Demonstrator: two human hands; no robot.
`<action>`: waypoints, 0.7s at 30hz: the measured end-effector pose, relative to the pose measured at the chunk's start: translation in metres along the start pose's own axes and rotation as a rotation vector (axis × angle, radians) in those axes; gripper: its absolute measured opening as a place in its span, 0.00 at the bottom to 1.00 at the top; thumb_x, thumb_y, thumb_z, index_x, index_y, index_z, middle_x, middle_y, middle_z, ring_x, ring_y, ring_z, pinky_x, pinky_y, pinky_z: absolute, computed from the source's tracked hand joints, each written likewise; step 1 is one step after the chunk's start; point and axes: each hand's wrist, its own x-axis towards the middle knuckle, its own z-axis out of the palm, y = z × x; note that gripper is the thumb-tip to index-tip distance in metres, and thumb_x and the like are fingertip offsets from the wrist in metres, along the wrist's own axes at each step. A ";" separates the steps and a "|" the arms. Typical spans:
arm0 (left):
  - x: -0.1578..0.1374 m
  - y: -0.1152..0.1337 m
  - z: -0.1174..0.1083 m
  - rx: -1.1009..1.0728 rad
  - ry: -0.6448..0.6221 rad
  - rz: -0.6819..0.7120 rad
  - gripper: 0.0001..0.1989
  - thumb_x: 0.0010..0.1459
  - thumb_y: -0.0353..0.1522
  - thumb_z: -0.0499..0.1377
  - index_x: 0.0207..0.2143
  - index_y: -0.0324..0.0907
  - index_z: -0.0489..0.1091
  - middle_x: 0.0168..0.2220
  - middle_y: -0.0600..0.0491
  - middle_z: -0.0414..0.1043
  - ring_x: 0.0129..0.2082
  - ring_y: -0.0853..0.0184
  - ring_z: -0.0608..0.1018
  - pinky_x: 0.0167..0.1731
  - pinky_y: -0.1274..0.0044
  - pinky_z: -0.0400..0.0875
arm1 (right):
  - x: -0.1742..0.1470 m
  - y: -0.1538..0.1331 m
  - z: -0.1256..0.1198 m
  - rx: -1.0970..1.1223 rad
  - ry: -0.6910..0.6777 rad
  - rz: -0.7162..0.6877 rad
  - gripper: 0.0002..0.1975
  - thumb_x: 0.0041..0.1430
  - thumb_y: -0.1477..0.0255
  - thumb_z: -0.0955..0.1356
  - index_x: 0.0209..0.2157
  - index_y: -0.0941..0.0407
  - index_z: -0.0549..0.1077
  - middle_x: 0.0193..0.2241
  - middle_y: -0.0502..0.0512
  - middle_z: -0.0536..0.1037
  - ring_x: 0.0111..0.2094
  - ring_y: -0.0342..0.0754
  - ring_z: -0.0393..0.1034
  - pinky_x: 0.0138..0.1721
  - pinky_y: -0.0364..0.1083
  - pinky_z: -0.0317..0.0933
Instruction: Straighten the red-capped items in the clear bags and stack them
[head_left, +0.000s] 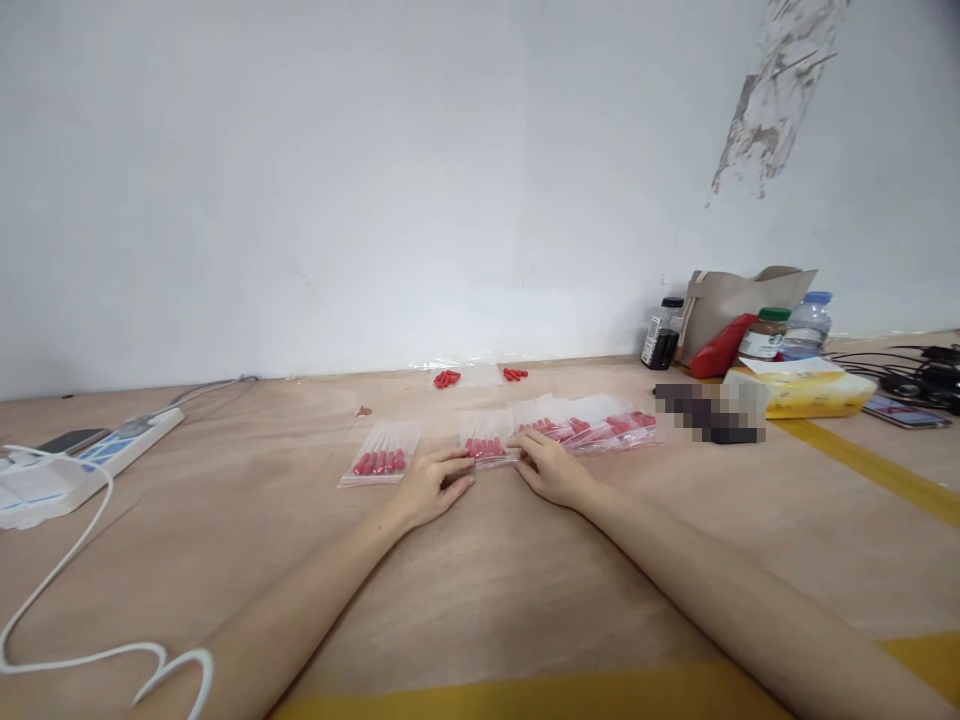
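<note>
Between my hands lies a small clear zip bag (486, 447) with a row of several small red capsule-shaped pieces showing through it. My left hand (435, 487) holds the bag's lower left corner, its forefinger on the edge. At the lower right corner, the curled fingers of my right hand (551, 468) grip the same bag. Another flat bag of red pieces (382, 455) lies left of my left hand. Beyond my right hand, several filled bags (611, 425) overlap in a row. What the undersides of my fingers touch is hidden.
Near the wall are loose red pieces (447, 379) and a second small group (515, 374). A white power strip (112, 465) and cable (90, 540) lie left. On the right stand a dark bottle (662, 335), a grey bag (739, 300), jars and a yellow tissue pack (814, 390).
</note>
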 end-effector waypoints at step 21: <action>0.000 -0.008 0.006 0.469 0.205 0.373 0.09 0.58 0.27 0.49 0.36 0.39 0.69 0.33 0.52 0.73 0.29 0.69 0.75 0.28 0.79 0.71 | 0.000 0.007 0.001 -0.303 0.104 -0.192 0.09 0.57 0.71 0.61 0.30 0.53 0.73 0.24 0.50 0.73 0.31 0.42 0.61 0.41 0.47 0.45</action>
